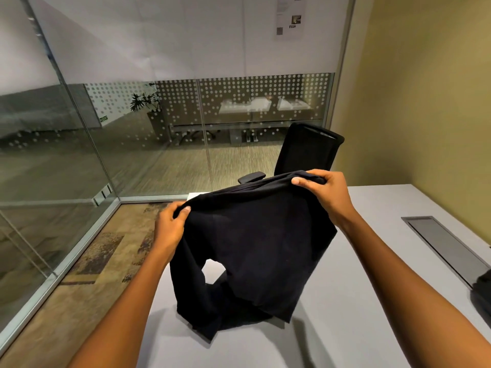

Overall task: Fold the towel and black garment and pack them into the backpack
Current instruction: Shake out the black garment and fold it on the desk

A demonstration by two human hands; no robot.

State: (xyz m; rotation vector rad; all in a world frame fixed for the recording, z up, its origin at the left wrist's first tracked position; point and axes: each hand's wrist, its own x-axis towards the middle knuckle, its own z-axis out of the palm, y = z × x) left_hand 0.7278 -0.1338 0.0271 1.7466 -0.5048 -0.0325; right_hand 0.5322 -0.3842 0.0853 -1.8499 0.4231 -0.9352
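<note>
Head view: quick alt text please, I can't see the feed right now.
Both hands, left hand and right hand, grip the top edge of the black garment, holding it up with its lower end bunched on the grey table. A black office chair stands beyond.

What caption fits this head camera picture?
Both hands, left and right, hold the black garment up over the table.

You have one view only, from a wide-angle camera on your head, looking forward and down from standing height. Both forearms reach in from the bottom edge, so your left hand [172,221] and right hand [325,191] sit close, near mid-frame. The surface [358,328] fills the lower right. The view faces a corner of glass wall [79,155], whose straight frames bow toward the edges.
</note>
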